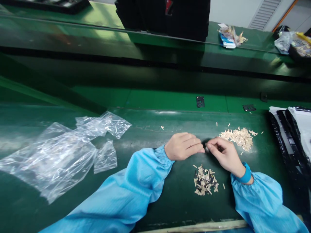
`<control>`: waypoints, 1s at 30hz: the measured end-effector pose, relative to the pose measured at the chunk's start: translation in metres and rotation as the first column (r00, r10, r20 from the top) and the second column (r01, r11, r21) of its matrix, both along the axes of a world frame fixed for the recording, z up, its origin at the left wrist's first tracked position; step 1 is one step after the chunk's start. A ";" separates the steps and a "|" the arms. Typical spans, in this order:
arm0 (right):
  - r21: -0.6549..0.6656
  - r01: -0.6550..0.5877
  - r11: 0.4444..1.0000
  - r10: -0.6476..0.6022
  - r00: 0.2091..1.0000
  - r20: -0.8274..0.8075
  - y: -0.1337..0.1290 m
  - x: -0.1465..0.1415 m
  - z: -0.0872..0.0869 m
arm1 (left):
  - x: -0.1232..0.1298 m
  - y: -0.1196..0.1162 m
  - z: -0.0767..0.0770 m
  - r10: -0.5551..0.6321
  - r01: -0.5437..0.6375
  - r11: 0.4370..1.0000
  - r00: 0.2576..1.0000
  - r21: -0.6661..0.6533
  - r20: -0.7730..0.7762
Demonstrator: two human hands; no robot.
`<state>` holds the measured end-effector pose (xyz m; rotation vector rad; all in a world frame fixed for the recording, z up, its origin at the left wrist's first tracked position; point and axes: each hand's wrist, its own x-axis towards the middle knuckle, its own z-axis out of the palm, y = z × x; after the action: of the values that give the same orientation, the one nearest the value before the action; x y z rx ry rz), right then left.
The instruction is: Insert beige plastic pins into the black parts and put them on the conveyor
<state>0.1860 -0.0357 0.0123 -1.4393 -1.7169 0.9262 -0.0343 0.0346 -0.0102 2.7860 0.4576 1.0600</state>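
My left hand (185, 146) is closed, its fingers curled together over the green surface, and what it grips is hidden. Close to its fingertips, my right hand (224, 153) pinches a small dark piece (207, 149) between thumb and forefinger; its details are too small to tell. Below the hands lies a pile of mixed pale and black pieces (206, 181). Behind my right hand is a larger pile of pale pieces (239, 137). A few loose pale bits are scattered around both piles.
Clear plastic bags (60, 155) cover the left of the green worktop (145, 129). Black trays with white sheets (291, 142) stand at the right edge. Flat black parts (200, 102) lie farther back. A raised shelf holds a black stack (165, 19) and small bags (230, 36).
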 end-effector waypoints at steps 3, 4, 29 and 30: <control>-0.199 -0.111 0.974 0.071 0.977 -0.201 0.000 0.000 0.004 | 0.000 0.000 -0.002 -0.029 0.012 0.975 0.997 -0.223 -0.076; -0.241 -0.161 0.957 0.095 0.959 -0.266 0.000 0.000 0.005 | 0.000 0.000 -0.002 -0.039 0.017 0.959 0.997 -0.282 -0.071; -0.280 0.058 0.958 -0.228 0.746 -0.626 0.007 -0.002 -0.015 | 0.015 0.013 -0.001 0.265 -0.206 0.750 0.964 -0.628 0.000; -0.292 0.080 0.953 -0.254 0.734 -0.629 0.007 -0.002 -0.015 | 0.018 0.013 0.001 0.258 -0.192 0.721 0.966 -0.666 0.001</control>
<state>0.1835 -0.0285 -0.0031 -1.1742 -0.9432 1.3811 -0.0161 0.0480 -0.0091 2.0668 0.9674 0.8356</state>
